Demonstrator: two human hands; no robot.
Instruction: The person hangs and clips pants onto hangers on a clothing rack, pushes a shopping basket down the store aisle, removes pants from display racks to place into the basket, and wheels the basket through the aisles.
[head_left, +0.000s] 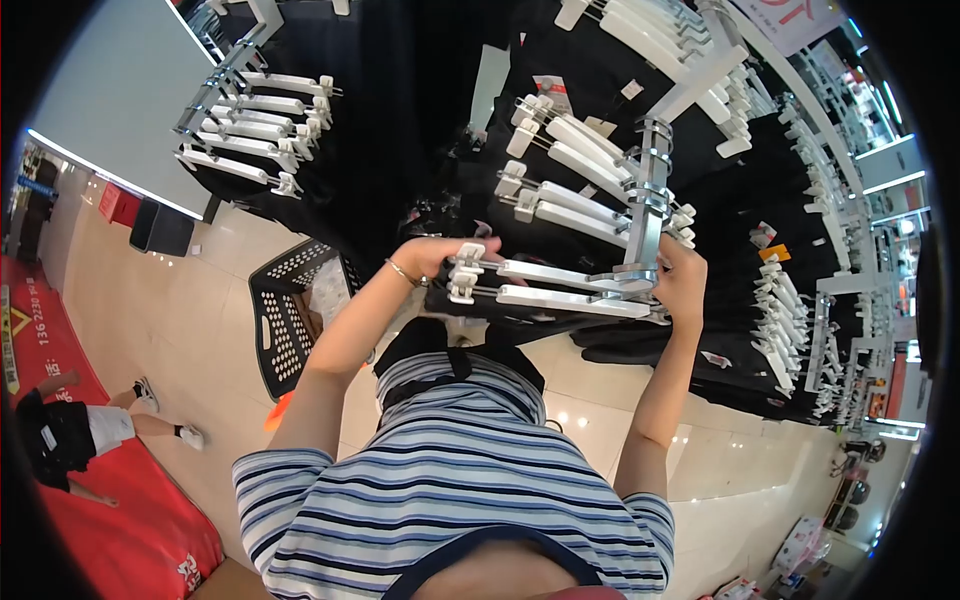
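White clip hangers [575, 300] with black garments hang from a metal rail arm [652, 190] in front of me. My left hand [440, 257], with a bracelet at the wrist, is at the left clips of the nearest hangers, its fingers partly behind them. At the right ends of the same hangers is my right hand [682, 278], its fingers curled beside the rail's end. What its fingertips hold is hidden. Dark cloth [500, 325] hangs below the nearest hangers.
Another rail with white hangers [265, 125] is at the upper left. A black perforated basket [285, 345] stands on the floor to the left. A person [85, 430] is at the far left on a red mat [165, 530]. More hangers [778, 325] line the right.
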